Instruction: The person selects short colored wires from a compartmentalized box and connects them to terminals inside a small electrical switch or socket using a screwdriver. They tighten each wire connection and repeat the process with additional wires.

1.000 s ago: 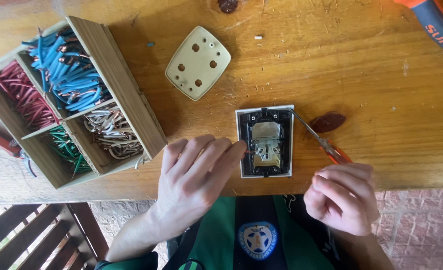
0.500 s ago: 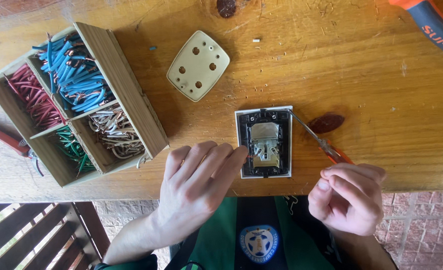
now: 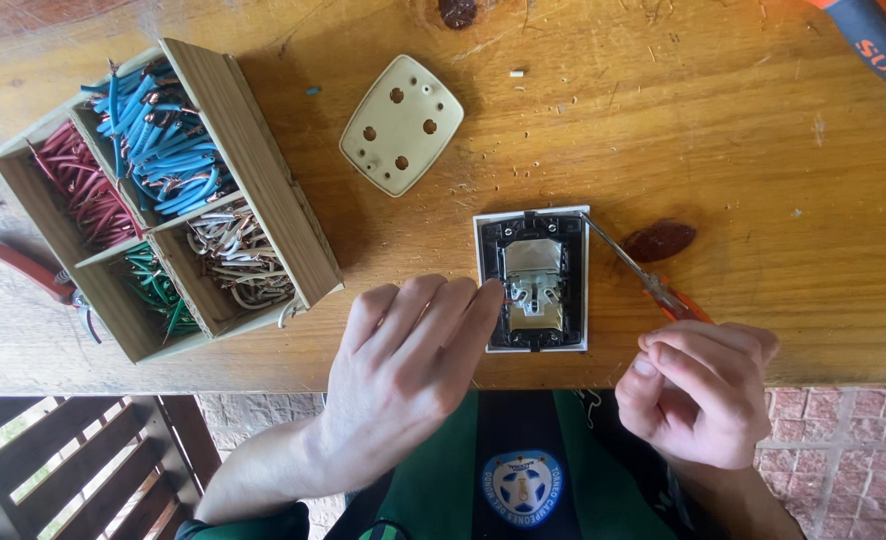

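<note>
A wall switch module lies face down on the wooden table, its black and grey back showing. My left hand rests flat beside it, fingertips touching its left edge near a small red wire end. My right hand is closed around the orange handle of a screwdriver, whose thin shaft reaches to the module's top right corner. A cream cover plate with several holes lies apart, farther up the table.
A wooden divided box at the left holds blue, red, green and white wire pieces in separate compartments. Red-handled pliers lie left of the box. An orange and dark object sits at the top right corner.
My left hand has slid slightly right, its fingertips now at the module's left edge. My right hand stays closed on the screwdriver handle.
</note>
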